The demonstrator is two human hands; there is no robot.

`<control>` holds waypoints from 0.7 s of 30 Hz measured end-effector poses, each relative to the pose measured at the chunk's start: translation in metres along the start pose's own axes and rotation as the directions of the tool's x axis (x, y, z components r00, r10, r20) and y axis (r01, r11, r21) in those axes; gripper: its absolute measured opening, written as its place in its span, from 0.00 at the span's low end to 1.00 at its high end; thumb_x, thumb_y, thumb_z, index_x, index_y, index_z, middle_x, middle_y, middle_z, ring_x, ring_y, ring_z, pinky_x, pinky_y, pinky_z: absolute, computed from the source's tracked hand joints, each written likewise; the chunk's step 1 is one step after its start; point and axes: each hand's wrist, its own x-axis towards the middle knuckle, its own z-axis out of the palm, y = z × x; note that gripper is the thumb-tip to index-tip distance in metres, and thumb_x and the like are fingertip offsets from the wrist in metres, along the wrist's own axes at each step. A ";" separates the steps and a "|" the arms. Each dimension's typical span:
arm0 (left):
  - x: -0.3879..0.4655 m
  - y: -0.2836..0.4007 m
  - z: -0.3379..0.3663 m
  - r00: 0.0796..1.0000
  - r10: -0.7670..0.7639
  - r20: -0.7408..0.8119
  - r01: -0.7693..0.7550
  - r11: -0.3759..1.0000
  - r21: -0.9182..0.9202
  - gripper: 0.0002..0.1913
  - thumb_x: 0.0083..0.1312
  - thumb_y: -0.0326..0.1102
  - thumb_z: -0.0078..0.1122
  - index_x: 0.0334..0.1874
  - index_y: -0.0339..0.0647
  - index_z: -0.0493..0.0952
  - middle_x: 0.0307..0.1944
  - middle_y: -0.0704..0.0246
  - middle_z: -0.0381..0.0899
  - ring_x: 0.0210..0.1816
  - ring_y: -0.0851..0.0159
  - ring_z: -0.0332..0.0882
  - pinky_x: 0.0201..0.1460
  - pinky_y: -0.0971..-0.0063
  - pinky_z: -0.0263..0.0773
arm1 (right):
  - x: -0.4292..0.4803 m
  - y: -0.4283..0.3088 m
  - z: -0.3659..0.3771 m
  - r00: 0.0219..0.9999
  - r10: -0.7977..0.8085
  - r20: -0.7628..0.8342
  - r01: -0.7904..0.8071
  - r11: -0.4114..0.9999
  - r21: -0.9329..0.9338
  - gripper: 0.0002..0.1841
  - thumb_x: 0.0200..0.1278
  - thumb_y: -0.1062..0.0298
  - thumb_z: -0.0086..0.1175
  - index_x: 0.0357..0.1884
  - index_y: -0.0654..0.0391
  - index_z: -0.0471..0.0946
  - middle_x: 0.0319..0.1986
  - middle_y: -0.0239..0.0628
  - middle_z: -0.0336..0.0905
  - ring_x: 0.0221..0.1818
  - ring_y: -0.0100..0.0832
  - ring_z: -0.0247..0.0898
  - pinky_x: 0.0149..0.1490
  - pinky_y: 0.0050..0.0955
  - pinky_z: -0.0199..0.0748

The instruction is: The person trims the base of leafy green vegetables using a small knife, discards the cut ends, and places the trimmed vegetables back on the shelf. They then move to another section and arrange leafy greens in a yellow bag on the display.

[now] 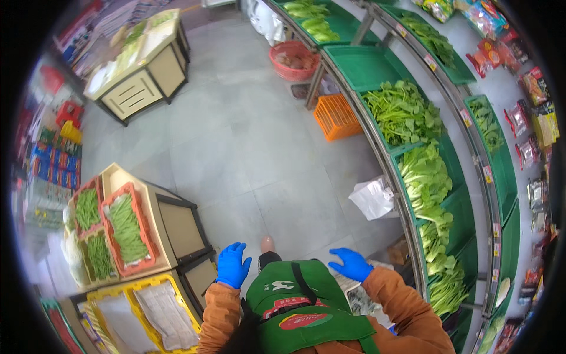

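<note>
My left hand (233, 265), in a blue glove, hovers over the tiled floor beside the black-framed display stand, its fingers a little apart and nothing in them. On my other side, my right hand (350, 264), gloved in blue too, is held out with spread fingers and holds nothing. Between the hands hangs my green apron (292, 283). Left of my left hand, green beans (127, 228) lie in a red crate (146, 243) on the stand. To the right of my right hand, leafy greens (426, 181) fill green trays on the shelf.
An orange crate (337, 117) and a red basket (294, 62) stand on the floor by the shelf. A white plastic bag (372, 199) lies at the shelf's foot. Yellow crates (132, 305) are at lower left. Another wooden stand (132, 90) is farther off.
</note>
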 end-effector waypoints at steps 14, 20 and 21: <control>0.138 0.016 0.049 0.695 0.556 0.456 -0.476 0.831 -0.288 0.24 0.55 0.29 0.66 0.55 0.36 0.73 0.52 0.56 0.75 0.55 0.50 0.71 0.59 0.62 0.66 | -0.096 0.000 0.113 0.676 0.736 -0.041 -0.654 0.624 0.427 0.28 0.60 0.44 0.48 0.56 0.52 0.73 0.50 0.49 0.75 0.53 0.50 0.70 0.57 0.46 0.66; 0.217 0.100 0.082 0.385 0.759 0.525 -0.766 0.580 -0.277 0.23 0.57 0.28 0.64 0.55 0.34 0.72 0.52 0.55 0.75 0.55 0.51 0.72 0.60 0.63 0.66 | -0.179 -0.058 0.196 0.343 0.938 -0.048 -0.724 0.296 0.623 0.32 0.59 0.48 0.51 0.62 0.57 0.66 0.54 0.54 0.71 0.56 0.51 0.68 0.59 0.44 0.66; 0.217 0.124 0.086 0.359 0.757 0.546 -0.785 0.561 -0.261 0.22 0.58 0.28 0.63 0.56 0.35 0.72 0.54 0.56 0.74 0.56 0.51 0.71 0.62 0.63 0.65 | -0.191 -0.064 0.212 0.273 0.957 -0.103 -0.708 0.272 0.651 0.32 0.57 0.48 0.53 0.61 0.57 0.66 0.53 0.54 0.71 0.54 0.52 0.69 0.57 0.45 0.67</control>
